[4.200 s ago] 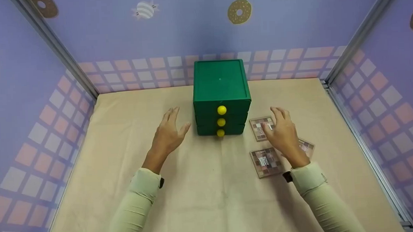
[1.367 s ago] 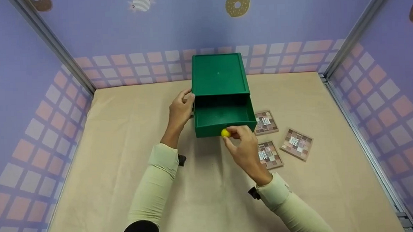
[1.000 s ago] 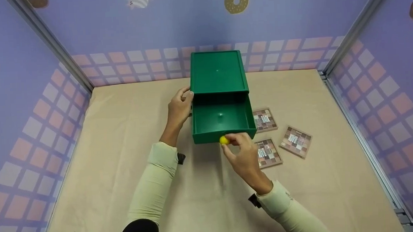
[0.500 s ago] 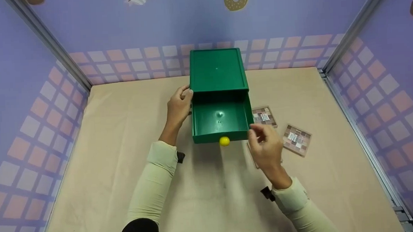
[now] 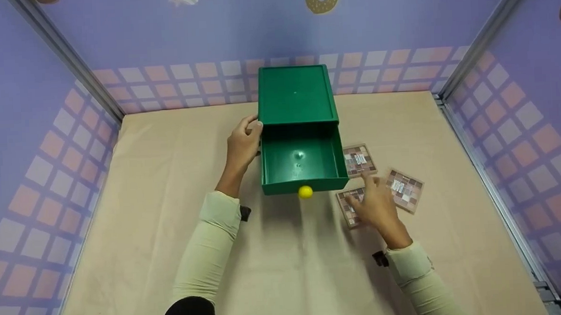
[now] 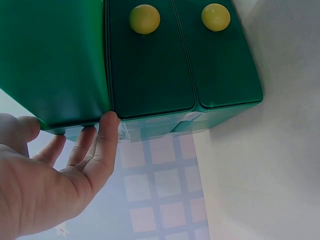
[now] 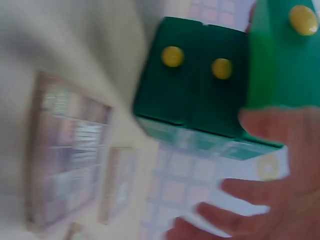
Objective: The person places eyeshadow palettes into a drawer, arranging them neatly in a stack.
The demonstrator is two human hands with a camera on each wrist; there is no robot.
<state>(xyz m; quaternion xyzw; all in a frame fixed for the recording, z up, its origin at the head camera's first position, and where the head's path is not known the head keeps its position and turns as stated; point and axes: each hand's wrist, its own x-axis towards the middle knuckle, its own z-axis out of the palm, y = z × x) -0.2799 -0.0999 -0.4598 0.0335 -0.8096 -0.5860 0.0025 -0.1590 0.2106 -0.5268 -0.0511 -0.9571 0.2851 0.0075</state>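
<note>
Green drawer box, just one, stands at the left hand, whose fingers rest against its side, thumb apart from them. I count three drawers: the top drawer pulled out, to that hand's right, and two closed lower drawers, each bearing one yellow knob. Fingers spread, the right hand hovers over three palettes: one palette partly beneath it, a second palette beyond its fingertips, a third palette to its right.
</note>
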